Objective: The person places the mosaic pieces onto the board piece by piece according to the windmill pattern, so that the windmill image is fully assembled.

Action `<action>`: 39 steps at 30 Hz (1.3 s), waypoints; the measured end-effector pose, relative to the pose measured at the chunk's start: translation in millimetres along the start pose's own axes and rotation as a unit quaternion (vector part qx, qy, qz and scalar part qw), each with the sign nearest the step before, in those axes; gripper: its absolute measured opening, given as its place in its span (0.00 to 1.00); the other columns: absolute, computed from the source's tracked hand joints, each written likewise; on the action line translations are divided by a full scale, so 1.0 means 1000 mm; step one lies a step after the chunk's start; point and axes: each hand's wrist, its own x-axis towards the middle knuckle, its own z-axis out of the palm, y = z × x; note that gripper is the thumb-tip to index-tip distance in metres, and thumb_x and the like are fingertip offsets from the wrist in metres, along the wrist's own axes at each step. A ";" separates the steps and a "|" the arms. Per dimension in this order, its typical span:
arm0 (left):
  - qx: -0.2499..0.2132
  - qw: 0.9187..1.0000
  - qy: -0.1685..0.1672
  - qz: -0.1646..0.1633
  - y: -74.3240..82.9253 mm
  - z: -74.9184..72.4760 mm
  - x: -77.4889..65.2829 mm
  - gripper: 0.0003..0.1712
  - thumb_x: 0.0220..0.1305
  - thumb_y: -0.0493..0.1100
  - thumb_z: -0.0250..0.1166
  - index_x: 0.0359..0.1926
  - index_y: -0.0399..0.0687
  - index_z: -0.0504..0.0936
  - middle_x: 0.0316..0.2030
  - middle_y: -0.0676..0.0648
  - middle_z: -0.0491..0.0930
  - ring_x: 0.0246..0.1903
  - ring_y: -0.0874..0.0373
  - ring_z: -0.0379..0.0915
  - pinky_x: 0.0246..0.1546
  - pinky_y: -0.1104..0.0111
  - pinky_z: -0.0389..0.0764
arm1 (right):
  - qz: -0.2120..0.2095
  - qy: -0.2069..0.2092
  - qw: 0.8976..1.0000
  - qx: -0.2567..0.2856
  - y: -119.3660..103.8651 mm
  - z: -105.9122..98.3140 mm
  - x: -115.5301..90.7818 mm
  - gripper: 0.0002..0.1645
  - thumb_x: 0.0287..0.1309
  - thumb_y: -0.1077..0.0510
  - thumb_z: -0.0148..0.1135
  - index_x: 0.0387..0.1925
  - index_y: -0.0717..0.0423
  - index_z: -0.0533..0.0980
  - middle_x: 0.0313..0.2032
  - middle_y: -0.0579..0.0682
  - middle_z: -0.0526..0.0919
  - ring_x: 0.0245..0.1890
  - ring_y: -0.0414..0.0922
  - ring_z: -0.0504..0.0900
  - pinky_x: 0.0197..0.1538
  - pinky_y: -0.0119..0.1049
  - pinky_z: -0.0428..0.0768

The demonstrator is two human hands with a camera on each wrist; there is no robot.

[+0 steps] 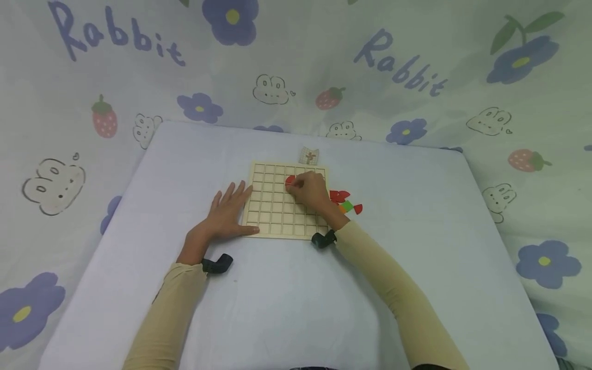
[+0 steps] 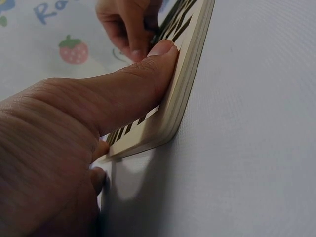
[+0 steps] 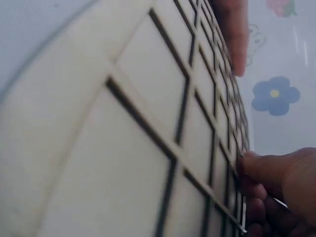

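A square wooden grid board [image 1: 270, 210] lies on the white table. My left hand [image 1: 226, 213] is spread along its left side, the thumb lying over the near-left corner; in the left wrist view that thumb [image 2: 143, 79] rests on the rim. Over the upper right part of the grid, my right hand [image 1: 310, 190] reaches down with thumb and fingers drawn together at a red piece [image 1: 290, 180] with a rounded edge, pinching it at the cells. In the right wrist view the right fingertips [image 3: 252, 165] are right at the grid, and the piece is hidden.
Right of the board lie several loose pieces: red ones [image 1: 339, 196], a green one [image 1: 348, 206] and an orange one partly behind the right wrist. A small card [image 1: 309, 155] with a figure on a grid lies behind the board. A patterned curtain [image 1: 296, 67] hangs beyond the table.
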 end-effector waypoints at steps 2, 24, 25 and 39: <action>-0.001 1.000 -0.001 0.001 0.000 0.000 0.000 0.69 0.51 0.69 0.71 0.79 0.48 0.38 0.77 0.42 0.31 0.74 0.45 0.20 0.69 0.46 0.25 | -0.002 -0.009 1.000 -0.005 0.000 -0.002 0.000 0.07 0.56 0.56 0.73 0.28 0.56 0.87 0.26 0.45 0.85 0.26 0.39 0.80 0.30 0.34 0.78; -0.002 1.000 0.001 -0.002 -0.001 0.002 0.001 0.70 0.50 0.69 0.71 0.79 0.48 0.39 0.77 0.43 0.31 0.74 0.46 0.19 0.69 0.46 0.24 | 0.014 0.013 1.000 -0.002 0.020 -0.034 -0.020 0.07 0.58 0.56 0.69 0.29 0.54 0.87 0.27 0.45 0.85 0.29 0.44 0.80 0.29 0.38 0.77; -0.004 1.000 0.002 -0.002 -0.001 0.002 0.001 0.70 0.50 0.69 0.71 0.79 0.48 0.39 0.77 0.43 0.31 0.74 0.46 0.19 0.69 0.46 0.24 | 0.022 0.010 1.000 0.000 0.022 -0.037 -0.022 0.07 0.58 0.56 0.69 0.29 0.54 0.87 0.27 0.45 0.85 0.28 0.44 0.80 0.28 0.38 0.77; -0.003 1.000 0.006 0.000 -0.003 0.002 0.001 0.70 0.49 0.70 0.71 0.79 0.48 0.39 0.77 0.43 0.31 0.74 0.46 0.20 0.69 0.46 0.24 | 0.120 -0.005 0.992 -0.034 0.059 -0.075 -0.051 0.14 0.59 0.51 0.70 0.40 0.56 0.84 0.36 0.51 0.83 0.35 0.48 0.79 0.33 0.39 0.79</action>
